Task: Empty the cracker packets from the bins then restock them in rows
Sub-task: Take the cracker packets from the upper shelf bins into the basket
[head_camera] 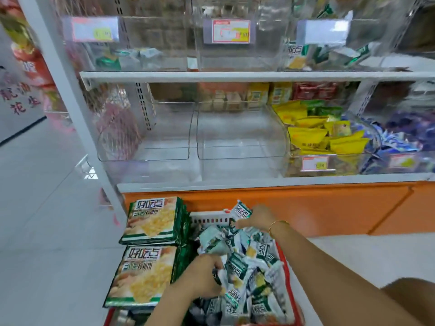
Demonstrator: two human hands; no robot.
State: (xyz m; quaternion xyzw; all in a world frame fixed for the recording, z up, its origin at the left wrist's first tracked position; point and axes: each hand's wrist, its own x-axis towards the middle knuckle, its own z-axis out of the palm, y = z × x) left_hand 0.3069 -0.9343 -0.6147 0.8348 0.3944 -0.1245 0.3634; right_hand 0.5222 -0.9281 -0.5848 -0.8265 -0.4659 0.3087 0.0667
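Note:
A red basket [286, 274] on the floor holds a heap of small green-and-white cracker packets [249, 262]. My left hand [203, 276] reaches into the heap with its fingers curled round some packets. My right hand [255, 218] is at the basket's far end and grips one packet [242, 209] lifted above the pile. Two clear bins [164, 137] [240, 137] on the lower shelf hold nothing. Upper bins [131, 57] [329, 55] hold a few similar packets.
Two stacks of large green cracker packs [153, 220] [146, 274] lie at the basket's left side. Bins of yellow packets [315, 135] and blue packets [395, 140] stand to the right. An orange shelf base [329, 205] runs behind the basket. White tiled floor [47, 208] lies on the left.

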